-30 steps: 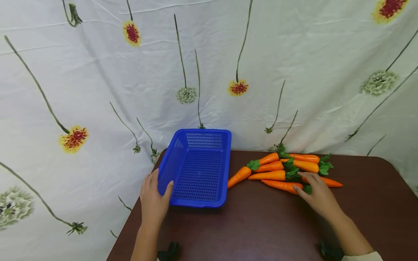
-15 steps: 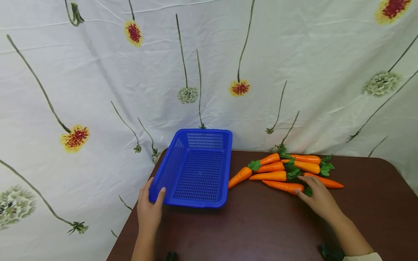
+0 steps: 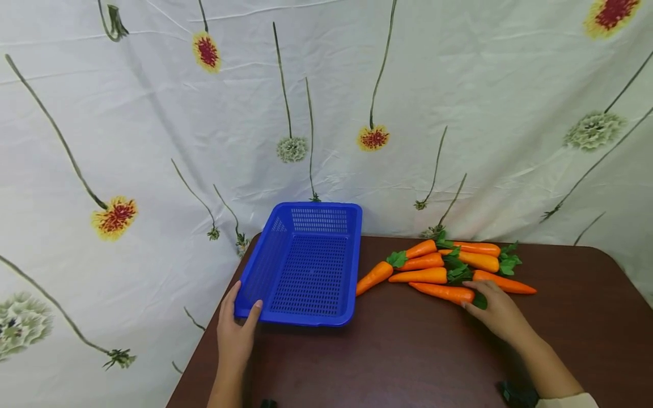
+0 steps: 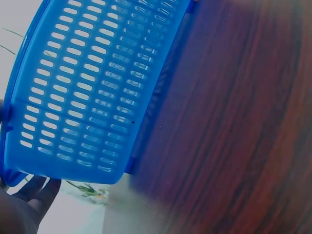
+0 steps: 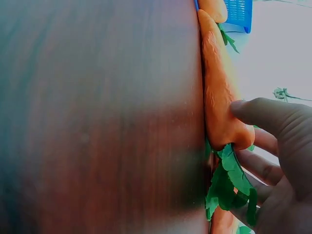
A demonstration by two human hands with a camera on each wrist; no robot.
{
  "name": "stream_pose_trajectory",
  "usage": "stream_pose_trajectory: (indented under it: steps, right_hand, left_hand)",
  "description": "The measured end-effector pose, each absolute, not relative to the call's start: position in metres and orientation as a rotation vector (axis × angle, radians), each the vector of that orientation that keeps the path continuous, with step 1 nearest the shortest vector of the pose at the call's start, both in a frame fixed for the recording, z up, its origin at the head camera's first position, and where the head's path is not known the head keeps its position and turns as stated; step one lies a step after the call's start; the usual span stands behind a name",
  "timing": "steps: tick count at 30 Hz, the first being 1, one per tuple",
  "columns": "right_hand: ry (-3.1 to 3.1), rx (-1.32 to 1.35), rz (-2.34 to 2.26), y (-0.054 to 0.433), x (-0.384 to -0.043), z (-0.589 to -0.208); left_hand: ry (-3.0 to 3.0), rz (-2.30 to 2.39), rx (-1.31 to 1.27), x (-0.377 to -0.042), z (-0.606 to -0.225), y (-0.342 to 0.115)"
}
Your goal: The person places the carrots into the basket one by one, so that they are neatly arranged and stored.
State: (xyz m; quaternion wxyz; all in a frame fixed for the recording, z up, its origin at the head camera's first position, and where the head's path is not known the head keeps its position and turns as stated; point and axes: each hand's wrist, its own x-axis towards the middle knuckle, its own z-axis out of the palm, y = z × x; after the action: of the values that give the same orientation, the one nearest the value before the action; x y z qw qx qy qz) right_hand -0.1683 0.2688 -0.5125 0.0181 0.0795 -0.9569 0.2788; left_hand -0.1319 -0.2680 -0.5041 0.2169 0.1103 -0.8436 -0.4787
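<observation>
At the near left corner of a blue plastic basket [image 3: 311, 277], my left hand [image 3: 236, 334] grips the rim, thumb on the near side and fingers round the left side. In the left wrist view, fingers [image 4: 46, 192] show behind the corner of the slotted basket wall [image 4: 83, 87]. My right hand [image 3: 497, 311] holds the thick, leafy end of the nearest orange carrot [image 3: 441, 292]. The right wrist view has the thumb [image 5: 243, 109] against the carrot [image 5: 219, 92], fingers behind it and green leaves [image 5: 229, 180] hanging below. The carrot lies on the table.
Several more carrots [image 3: 420, 276] with green tops lie in a loose pile right of the basket, one [image 3: 374, 276] against its side. All rest on a dark brown table [image 3: 388, 362]. A white flower-print cloth [image 3: 408, 85] hangs behind the table's far edge.
My left hand has come back to the basket's near left corner and settled on its rim. My right hand has lowered slightly and closed its thumb and fingers on the nearest carrot.
</observation>
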Motion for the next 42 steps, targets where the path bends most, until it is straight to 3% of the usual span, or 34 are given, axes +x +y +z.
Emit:
stream_pose_trajectory:
  steps: [42]
  right_hand:
    - [-2.898, 0.254, 0.993, 0.267, -0.156, -0.493]
  left_hand:
    - [-2.293, -1.322, 0.236, -0.134, -0.514, -0.270]
